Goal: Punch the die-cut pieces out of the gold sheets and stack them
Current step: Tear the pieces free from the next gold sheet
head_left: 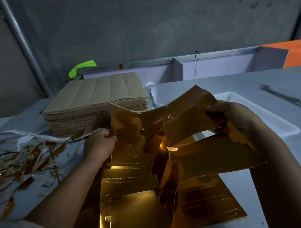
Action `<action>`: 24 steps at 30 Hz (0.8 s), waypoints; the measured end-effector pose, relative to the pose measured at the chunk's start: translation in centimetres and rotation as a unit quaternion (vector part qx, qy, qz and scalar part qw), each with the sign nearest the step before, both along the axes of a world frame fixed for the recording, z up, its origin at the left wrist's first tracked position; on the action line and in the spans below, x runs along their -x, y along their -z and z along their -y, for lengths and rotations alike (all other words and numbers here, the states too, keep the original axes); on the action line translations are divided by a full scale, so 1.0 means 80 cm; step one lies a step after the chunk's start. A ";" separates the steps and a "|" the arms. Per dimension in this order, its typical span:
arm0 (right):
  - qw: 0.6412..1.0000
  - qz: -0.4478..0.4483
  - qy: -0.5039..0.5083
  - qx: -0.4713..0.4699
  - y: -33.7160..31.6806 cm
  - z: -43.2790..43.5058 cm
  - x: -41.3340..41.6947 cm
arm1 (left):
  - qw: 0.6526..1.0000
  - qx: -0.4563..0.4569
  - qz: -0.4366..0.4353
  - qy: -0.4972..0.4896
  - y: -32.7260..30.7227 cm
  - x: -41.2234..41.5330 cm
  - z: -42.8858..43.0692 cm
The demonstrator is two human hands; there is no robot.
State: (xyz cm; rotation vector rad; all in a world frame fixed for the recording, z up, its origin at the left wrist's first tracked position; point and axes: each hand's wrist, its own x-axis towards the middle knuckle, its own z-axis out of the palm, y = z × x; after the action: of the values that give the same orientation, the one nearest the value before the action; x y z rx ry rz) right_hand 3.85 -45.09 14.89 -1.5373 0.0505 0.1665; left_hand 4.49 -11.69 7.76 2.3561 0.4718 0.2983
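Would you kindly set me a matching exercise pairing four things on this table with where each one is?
Things:
1 gold sheet
2 brown stack
3 scraps
4 white tray

Places:
A heaped at the table's left
B gripped by the left hand and right hand
C just right of the right hand
D beyond the left hand

Pairs: 1-B, 2-D, 3-A, 4-C

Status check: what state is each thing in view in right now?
Lifted gold sheet: raised, buckled, partly torn apart.
Left hand: grips its left edge.
Right hand: grips its right edge.
Lower gold sheet: flat on the table.
Brown stack: neat, squared.
Scrap strips: loose heap, left.
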 end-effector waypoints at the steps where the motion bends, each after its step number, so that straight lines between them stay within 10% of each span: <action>1: 1.000 0.005 0.000 0.004 -0.002 0.001 0.004 | 1.000 0.001 0.013 0.004 -0.005 0.002 0.003; 24: 0.993 0.011 0.050 0.106 0.064 -0.028 -0.031 | 0.983 -0.004 0.166 -0.083 -0.018 -0.039 -0.076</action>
State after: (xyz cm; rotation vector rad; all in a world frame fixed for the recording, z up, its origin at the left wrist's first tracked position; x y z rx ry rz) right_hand 6.33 -42.87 9.80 -1.7435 0.1308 0.0655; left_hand 7.60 -5.62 9.22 2.2180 0.5049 0.7582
